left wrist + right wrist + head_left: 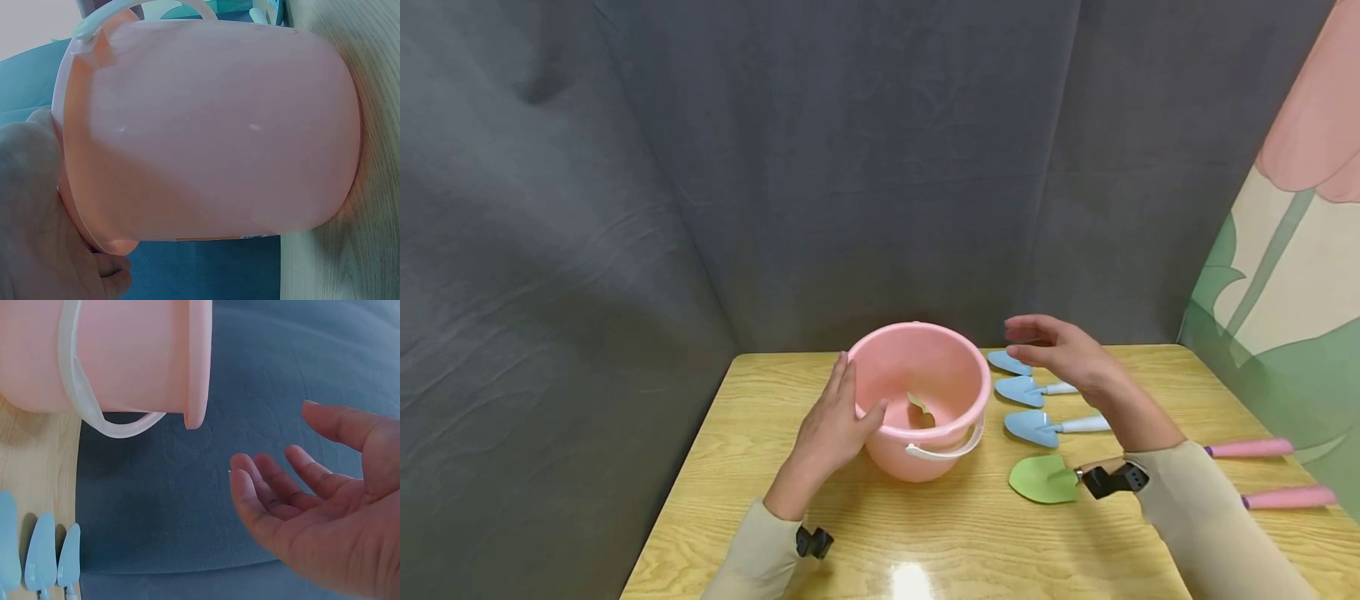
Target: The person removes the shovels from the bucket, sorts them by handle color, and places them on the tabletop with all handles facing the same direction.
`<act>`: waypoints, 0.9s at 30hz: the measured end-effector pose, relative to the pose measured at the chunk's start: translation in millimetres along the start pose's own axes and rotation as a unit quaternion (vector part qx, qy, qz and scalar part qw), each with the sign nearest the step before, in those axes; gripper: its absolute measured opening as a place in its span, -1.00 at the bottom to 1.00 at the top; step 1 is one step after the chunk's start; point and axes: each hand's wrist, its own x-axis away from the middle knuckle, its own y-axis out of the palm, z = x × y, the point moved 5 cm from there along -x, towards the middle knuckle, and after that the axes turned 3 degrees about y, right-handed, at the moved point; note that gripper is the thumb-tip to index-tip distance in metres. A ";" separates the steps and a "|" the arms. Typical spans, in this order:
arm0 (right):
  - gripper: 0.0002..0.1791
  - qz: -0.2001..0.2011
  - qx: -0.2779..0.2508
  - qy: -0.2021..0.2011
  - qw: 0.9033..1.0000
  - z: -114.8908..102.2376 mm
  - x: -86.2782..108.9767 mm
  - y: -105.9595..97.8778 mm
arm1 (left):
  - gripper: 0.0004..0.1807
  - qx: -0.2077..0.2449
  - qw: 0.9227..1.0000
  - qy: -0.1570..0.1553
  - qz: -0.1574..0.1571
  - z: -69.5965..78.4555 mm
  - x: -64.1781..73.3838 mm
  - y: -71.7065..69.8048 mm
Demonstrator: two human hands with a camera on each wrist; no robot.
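A pink plastic bucket [917, 458] with a white handle [946, 450] stands upright on the wooden table. My left hand [831, 421] holds its rim at the left, thumb over the front edge and fingers along the outer side. Inside the bucket lies a small green and brown object [922, 412], its kind unclear. My right hand [1063, 350] hangs in the air right of the bucket, fingers loosely bent with nothing between them. Below it are three blue hand trowels [1030, 427] with pale handles. A green trowel [1043, 479] with a wooden handle lies nearer, partly behind the right wrist.
Two pink handles [1251, 448] with purple collars stick out right of my right forearm, which hides their other ends. Dark grey cloth [880, 167] hangs behind and left of the table [760, 400]. A flower-patterned wall [1292, 333] stands on the right.
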 end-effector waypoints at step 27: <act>-0.51 -0.115 0.035 -0.116 0.986 -25.7 -24.9 46.1 | -0.03 -0.005 1.000 0.011 -0.003 3.4 1.4 -2.3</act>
